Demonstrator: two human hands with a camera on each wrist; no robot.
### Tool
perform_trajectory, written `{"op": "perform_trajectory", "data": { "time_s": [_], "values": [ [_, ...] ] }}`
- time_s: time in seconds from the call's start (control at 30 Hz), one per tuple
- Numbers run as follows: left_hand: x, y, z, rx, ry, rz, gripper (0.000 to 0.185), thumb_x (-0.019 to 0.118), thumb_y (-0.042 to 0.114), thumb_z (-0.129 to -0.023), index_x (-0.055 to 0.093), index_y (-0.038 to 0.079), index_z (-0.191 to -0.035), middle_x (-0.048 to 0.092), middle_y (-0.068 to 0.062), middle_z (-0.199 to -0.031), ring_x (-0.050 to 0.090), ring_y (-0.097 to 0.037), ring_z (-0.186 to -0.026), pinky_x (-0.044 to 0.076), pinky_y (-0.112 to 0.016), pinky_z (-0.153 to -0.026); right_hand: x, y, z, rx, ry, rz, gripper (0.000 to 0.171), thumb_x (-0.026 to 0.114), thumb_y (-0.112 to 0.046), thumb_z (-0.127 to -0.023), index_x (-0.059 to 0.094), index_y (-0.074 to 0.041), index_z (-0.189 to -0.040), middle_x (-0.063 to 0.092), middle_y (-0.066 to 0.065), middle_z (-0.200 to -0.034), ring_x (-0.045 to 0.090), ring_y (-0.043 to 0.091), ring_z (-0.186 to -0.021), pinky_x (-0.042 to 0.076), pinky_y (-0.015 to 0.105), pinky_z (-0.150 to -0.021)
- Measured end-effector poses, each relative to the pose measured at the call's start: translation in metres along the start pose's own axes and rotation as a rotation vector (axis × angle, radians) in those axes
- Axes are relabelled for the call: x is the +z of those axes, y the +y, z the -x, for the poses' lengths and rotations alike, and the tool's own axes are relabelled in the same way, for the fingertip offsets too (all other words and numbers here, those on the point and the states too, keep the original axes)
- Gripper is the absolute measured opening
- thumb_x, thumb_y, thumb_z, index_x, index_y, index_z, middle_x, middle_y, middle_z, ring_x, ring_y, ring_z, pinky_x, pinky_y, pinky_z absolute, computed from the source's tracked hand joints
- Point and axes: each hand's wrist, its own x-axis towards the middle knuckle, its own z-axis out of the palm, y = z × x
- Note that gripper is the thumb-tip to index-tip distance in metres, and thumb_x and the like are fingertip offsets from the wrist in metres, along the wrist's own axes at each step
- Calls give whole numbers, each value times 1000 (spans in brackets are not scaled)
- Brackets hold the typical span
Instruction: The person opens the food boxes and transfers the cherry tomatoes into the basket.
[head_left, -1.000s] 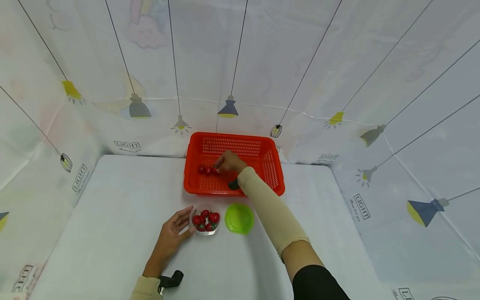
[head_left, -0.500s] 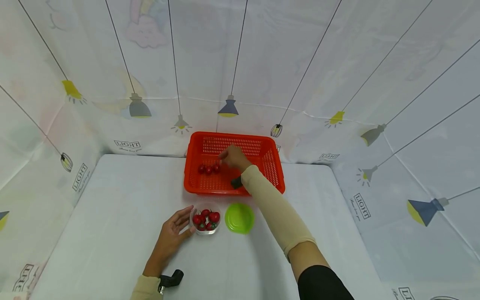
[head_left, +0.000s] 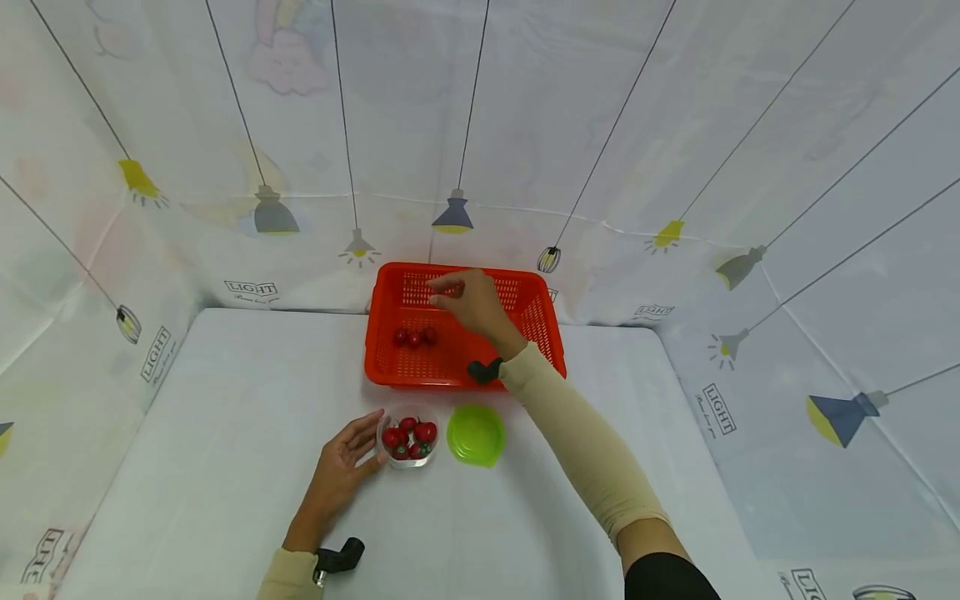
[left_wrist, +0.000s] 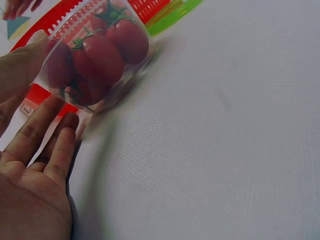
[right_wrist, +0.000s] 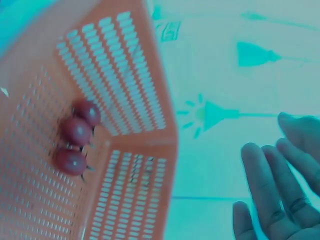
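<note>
My right hand point(head_left: 474, 304) hovers above the red basket point(head_left: 390, 371), over three tomatoes point(head_left: 415, 337) on its floor. I cannot tell whether its grip pinches a tomato: the head view shows red at my fingertips, while the right wrist view shows only loose fingers. My left hand point(head_left: 341, 467) rests open against the tomato-filled cup point(head_left: 408, 465) on the table point(head_left: 225, 417). I judge the next move needs that cup steady.
</note>
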Motion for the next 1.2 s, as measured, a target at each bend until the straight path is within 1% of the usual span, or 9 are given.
{"op": "perform_trajectory", "data": {
  "time_s": [0.17, 0.3, 0.47, 0.6, 0.7, 0.77, 0.83, 1.03, 1.2],
  "values": [
    [1, -1, 2, -22, -7, 13, 68, 79, 12, -97, 50, 18, -157, 53, -11, -161, 53, -14, -147, 47, -20, -118, 2, -10, 37, -138, 84, -73, 31, 82, -26, -96, 78, -22, -127, 78, 1, -123, 71, 14, -101, 64, 36, -90],
    [1, -2, 3, -32, -9, 10, 68, 79, 13, -97, 49, 17, -158, 52, -10, -161, 53, -18, -147, 48, -19, -117, 8, -16, 69, -232, 133, -82, 34, 83, -27, -95, 77, -23, -128, 79, 1, -117, 73, 13, -102, 65, 40, -95],
    [0, -1, 4, -28, -5, 2, 67, 78, 14, -98, 49, 18, -158, 53, -9, -160, 53, -24, -148, 49, -18, -115, 21, -17, 104, -299, 149, -48, 37, 83, -29, -95, 76, -20, -130, 78, -3, -116, 73, 15, -104, 64, 37, -96],
    [-1, -1, 3, -17, -9, 3, 67, 78, 13, -98, 49, 17, -158, 53, -11, -160, 52, -27, -148, 49, -18, -115, 36, -10, 123, -315, 144, -46, 38, 83, -29, -95, 76, -19, -130, 78, -2, -119, 74, 22, -110, 63, 35, -99],
    [-2, -2, 2, -15, -7, -2, 68, 79, 14, -98, 49, 16, -158, 53, -11, -160, 51, -30, -149, 48, -18, -115, 48, -6, 134, -307, 137, -69, 38, 83, -27, -94, 76, -17, -131, 77, -1, -120, 74, 24, -112, 63, 39, -101],
    [-2, -1, 2, -12, -3, -5, 67, 79, 14, -97, 49, 16, -158, 54, -12, -160, 50, -31, -150, 48, -18, -116, 57, -3, 140, -293, 130, -84, 38, 83, -24, -94, 76, -18, -131, 77, 0, -120, 74, 23, -111, 63, 41, -101],
    [-2, -1, 2, -10, 0, -6, 67, 79, 14, -97, 50, 17, -158, 54, -12, -159, 50, -30, -150, 48, -18, -116, 66, 0, 145, -264, 122, -98, 38, 84, -22, -94, 76, -19, -131, 77, -1, -121, 74, 23, -110, 63, 45, -100],
    [-1, 2, 1, -12, 5, -5, 67, 79, 14, -97, 51, 20, -157, 55, -11, -159, 54, -17, -146, 48, -20, -117, 90, 7, 155, -145, 55, -176, 37, 82, -29, -95, 76, -20, -130, 77, 2, -124, 74, 27, -112, 63, 54, -98],
    [1, 3, 0, -7, 4, -23, 67, 79, 13, -97, 51, 20, -157, 55, -11, -158, 55, -7, -143, 47, -20, -118, 106, 17, 156, -110, 14, -223, 38, 84, -22, -94, 75, -17, -130, 76, 5, -127, 76, 28, -112, 64, 56, -97]
  ]
}}
